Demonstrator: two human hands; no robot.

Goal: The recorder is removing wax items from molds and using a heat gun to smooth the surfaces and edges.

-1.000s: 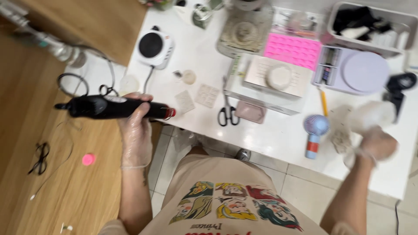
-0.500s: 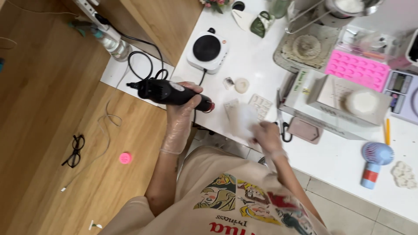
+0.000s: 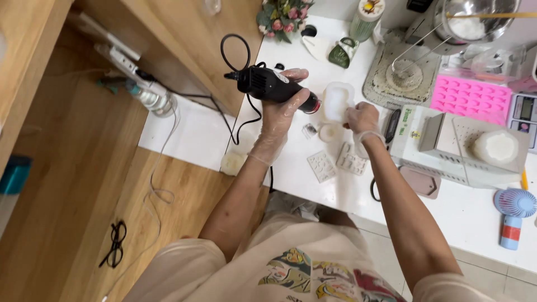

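Observation:
My gloved left hand (image 3: 282, 109) grips a black corded heat gun (image 3: 268, 85), its red-ringed nozzle pointing right. That nozzle sits right against a white mould (image 3: 337, 102), which my gloved right hand (image 3: 362, 118) holds tilted above the white table (image 3: 475, 215). Just below the mould lie a small round white piece (image 3: 328, 132) and two flat pale moulds (image 3: 335, 163) on the tabletop.
A pink silicone mould (image 3: 471, 99), a scale (image 3: 523, 114), a white box with a round white piece (image 3: 495, 148), a metal bowl (image 3: 475, 19) and a small blue fan (image 3: 513, 215) stand to the right. Flowers (image 3: 282, 17) sit at the back. Glasses (image 3: 114, 243) lie on the wooden floor.
My left hand has carried the heat gun up and right over the table. My right hand has raised the white mould to the nozzle. My view has shifted right.

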